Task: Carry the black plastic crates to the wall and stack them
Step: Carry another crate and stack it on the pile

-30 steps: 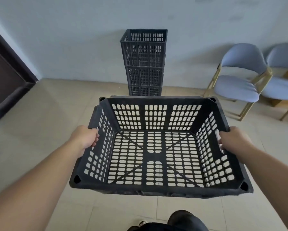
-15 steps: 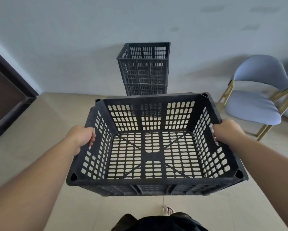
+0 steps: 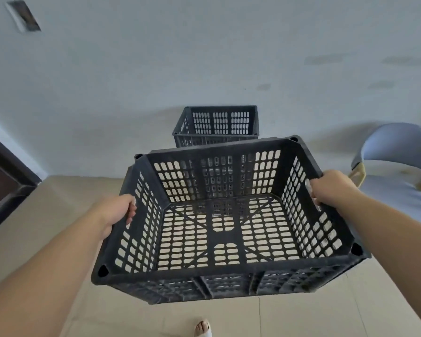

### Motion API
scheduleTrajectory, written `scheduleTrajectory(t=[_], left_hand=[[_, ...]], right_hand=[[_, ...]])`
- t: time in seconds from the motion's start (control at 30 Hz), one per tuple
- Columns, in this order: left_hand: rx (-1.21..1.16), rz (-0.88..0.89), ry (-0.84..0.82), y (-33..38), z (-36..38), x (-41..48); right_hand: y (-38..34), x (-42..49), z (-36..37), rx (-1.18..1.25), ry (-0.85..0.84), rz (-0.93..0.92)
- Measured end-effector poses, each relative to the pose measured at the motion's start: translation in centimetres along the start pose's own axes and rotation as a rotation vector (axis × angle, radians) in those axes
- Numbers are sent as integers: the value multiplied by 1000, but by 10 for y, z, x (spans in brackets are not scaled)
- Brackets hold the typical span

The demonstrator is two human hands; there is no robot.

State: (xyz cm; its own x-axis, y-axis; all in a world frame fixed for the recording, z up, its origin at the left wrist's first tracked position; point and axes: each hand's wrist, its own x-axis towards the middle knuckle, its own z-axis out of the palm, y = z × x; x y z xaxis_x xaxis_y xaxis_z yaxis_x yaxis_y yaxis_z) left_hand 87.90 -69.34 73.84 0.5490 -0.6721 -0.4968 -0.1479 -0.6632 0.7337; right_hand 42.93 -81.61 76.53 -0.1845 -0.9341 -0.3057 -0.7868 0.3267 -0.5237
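Note:
I carry an empty black plastic crate (image 3: pixel 226 285) with slotted walls in front of me, held up in the air and tilted slightly to the right. My left hand (image 3: pixel 118 212) grips its left rim, fingers curled over the edge. My right hand (image 3: pixel 331 188) grips the right rim the same way. Straight ahead, against the pale wall (image 3: pixel 204 57), stands the stack of black crates (image 3: pixel 216 125); only its open top crate shows above the far rim of the carried crate, and the lower ones are hidden behind it.
A blue padded chair (image 3: pixel 399 161) with wooden legs stands to the right of the stack. A dark door frame (image 3: pixel 7 181) lies at the left. My foot (image 3: pixel 203 328) shows on the beige tiled floor (image 3: pixel 58 215) below the crate.
I have walked closer to the wall. The carried crate has risen and now covers most of the stack. The view has tipped upward and the chair has slid to the right edge.

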Motion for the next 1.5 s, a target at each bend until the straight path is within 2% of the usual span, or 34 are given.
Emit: scheduleTrajectory(t=[0.37,0.6,0.87,1.1,1.33,1.5], left_hand=[[79,154,-58,155,-45,163],[51,171,-81,247,-33,247],[58,186,7,347,-7,323],[-43,184,-10,403,13,401],[-94,184,-93,456,25,498],[-70,196,-109,482,33,543]], right_hand=[[-137,105,1,118,81,57],[-194,215,-7,164,118,43],[-266,338,-33,152,109,-10],[-322,415,-39,171,157,-17],[-367,478,-19,112,228,41],[-385,514,-7,49,269,54]])
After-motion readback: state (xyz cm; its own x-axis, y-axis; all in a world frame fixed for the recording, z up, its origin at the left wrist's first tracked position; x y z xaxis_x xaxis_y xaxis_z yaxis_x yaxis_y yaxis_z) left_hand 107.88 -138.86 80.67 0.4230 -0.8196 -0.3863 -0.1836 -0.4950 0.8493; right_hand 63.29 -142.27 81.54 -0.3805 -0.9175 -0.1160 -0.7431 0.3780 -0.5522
